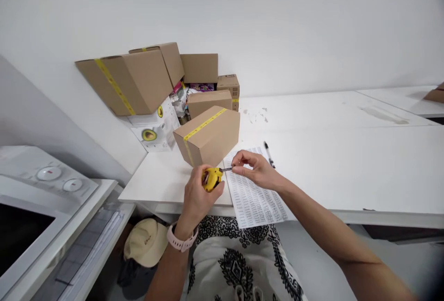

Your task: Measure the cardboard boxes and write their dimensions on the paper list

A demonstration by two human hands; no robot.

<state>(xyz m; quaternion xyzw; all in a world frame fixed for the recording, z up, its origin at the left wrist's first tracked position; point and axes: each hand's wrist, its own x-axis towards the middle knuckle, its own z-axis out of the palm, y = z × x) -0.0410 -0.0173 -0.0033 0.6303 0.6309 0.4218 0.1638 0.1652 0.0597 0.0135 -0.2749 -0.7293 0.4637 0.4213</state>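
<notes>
My left hand (199, 194) is closed round a yellow tape measure (212, 179), held above the front edge of the white table (312, 167). A short length of its blade sticks out to the right, and my right hand (255, 169) pinches the end of it between thumb and fingers. Just behind both hands stands a closed cardboard box (217, 134) with yellow tape along its top and down one side. Beneath my right hand lie printed sheets (255, 199) covered in rows of text, partly overhanging the table edge. A black and white pen (269, 154) rests beside them.
More cardboard boxes (138, 79) are stacked at the back left, one on a white carton with avocado pictures (159, 130). An open box (200, 67) holds mixed packages. A microwave (38, 199) stands at the left; caps (145, 241) lie below. Another box (435, 94) sits far right.
</notes>
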